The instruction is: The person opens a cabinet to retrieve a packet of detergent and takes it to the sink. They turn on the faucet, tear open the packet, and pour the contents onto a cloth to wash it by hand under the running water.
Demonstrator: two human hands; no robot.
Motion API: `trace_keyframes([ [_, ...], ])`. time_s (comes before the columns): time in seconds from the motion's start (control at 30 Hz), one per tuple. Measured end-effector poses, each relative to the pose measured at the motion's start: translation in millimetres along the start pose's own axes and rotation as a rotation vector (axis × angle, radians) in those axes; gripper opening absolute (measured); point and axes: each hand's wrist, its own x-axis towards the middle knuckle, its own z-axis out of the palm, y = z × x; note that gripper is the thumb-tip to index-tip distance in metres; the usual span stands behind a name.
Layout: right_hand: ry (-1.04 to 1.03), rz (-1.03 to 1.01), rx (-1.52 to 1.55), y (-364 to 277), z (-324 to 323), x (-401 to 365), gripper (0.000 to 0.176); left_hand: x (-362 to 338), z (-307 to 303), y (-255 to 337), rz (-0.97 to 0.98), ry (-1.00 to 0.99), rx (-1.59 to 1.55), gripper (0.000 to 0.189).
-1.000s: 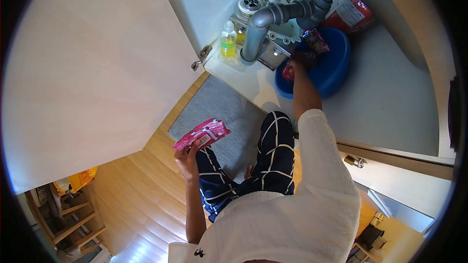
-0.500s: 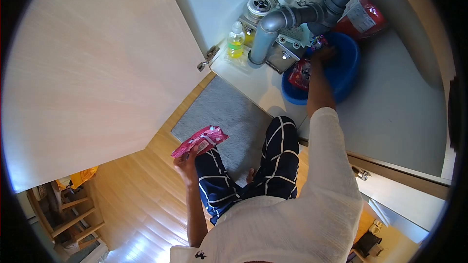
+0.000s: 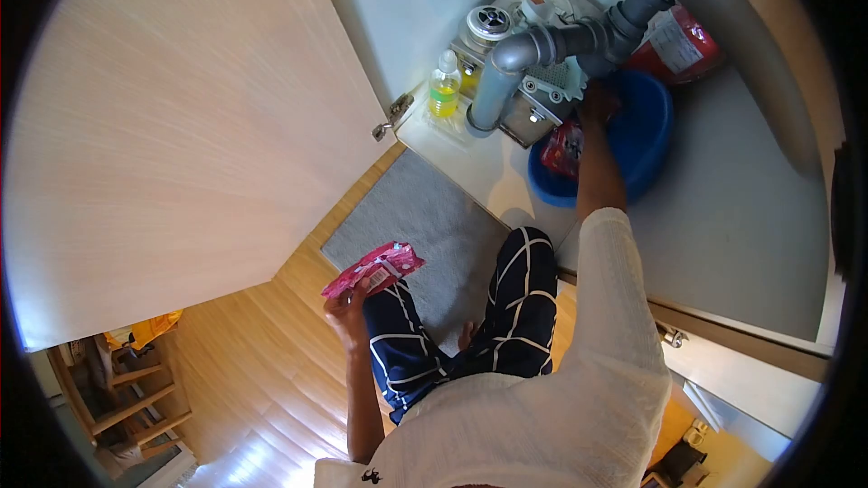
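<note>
My left hand is closed on the end of a pink plastic packet with a white barcode label, held above my left knee. Inside the cabinet, my right hand reaches down into a blue plastic basin. Its fingers are in shadow close to the grey pipe, so their grip is hidden. A red packet lies in the basin, left of my right forearm.
A grey drain pipe stands in front of a metal box. Beside it are a bottle of yellow liquid and a sink strainer. A red bag sits behind the basin. The cabinet door hangs open on the left.
My right hand has shifted slightly within the basin, and the colourful wrapper beside it is now out of sight. The left hand still holds the pink packet. The view has tilted a little.
</note>
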Motion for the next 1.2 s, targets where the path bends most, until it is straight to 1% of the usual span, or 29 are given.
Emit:
trace_keyframes([
  [0.1, -0.011, -0.008, 0.04, -3, -10, -2, 0.02, 0, -3, -3, 0.002, 0.021, -0.005, 0.019],
  [0.2, -0.22, 0.149, -0.186, 0, -13, 7, 0.018, -2, -1, 4, -0.002, 0.017, -0.004, 0.019],
  [0.3, 0.077, 0.475, 0.069, 0, -38, 9, 0.023, -5, -1, 10, 0.009, -0.003, 0.008, 0.019],
  [0.33, 0.011, 0.595, 0.24, 8, -34, 13, 0.026, -3, -3, 5, 0.004, -0.014, 0.007, 0.019],
  [0.4, -0.115, 0.825, 0.581, 38, 0, 28, 0.033, -3, -2, 6, 0.002, -0.038, -0.014, 0.019],
  [0.47, -0.075, 0.729, 0.674, 51, 13, 26, 0.035, -3, 3, 14, 0.023, -0.054, -0.05, 0.019],
  [0.57, -0.025, 0.573, 0.816, 59, 40, 21, 0.037, 0, -3, 9, 0.054, -0.055, -0.045, 0.019],
  [0.63, -0.027, 0.607, 0.954, 69, 86, 27, 0.038, 2, -6, 11, 0.062, -0.059, -0.052, 0.019],
  [0.7, -0.063, 0.781, 1.137, 78, 138, 44, 0.039, 4, -8, 10, 0.06, -0.061, -0.048, 0.019],
  [0.77, -0.09, 0.889, 1.345, 40, 43, 14, 0.038, 4, -11, 8, 0.049, -0.056, -0.032, 0.02],
  [0.8, -0.099, 0.95, 1.443, 14, -21, -5, 0.039, 4, -13, 5, 0.048, -0.057, -0.037, 0.02],
  [0.83, -0.088, 0.884, 1.678, 24, 13, 2, 0.037, 4, -14, 2, 0.051, -0.058, -0.042, 0.02],
  [0.87, -0.096, 0.823, 1.913, 28, 32, 5, 0.036, 5, -14, 1, 0.055, -0.059, -0.047, 0.02],
  [0.9, -0.092, 0.741, 2.146, 27, 35, 6, 0.034, 4, -13, 4, 0.053, -0.055, -0.058, 0.02],
  [0.97, -0.394, 0.707, 2.273, 36, 37, 2, 0.03, 2, -7, 10, 0.048, -0.054, -0.08, 0.019],
  [1.0, -0.549, 0.689, 2.327, 37, 34, -3, 0.028, 2, -6, 9, 0.051, -0.06, -0.09, 0.019],
  [1.1, -0.505, 1.042, 1.91, 17, 29, -10, 0.038, 3, -4, 9, 0.047, -0.07, -0.091, 0.018],
  [1.2, -0.527, 1.033, 2.03, 7, 22, -23, 0.036, 3, -3, 15, 0.033, -0.069, -0.047, 0.019],
])
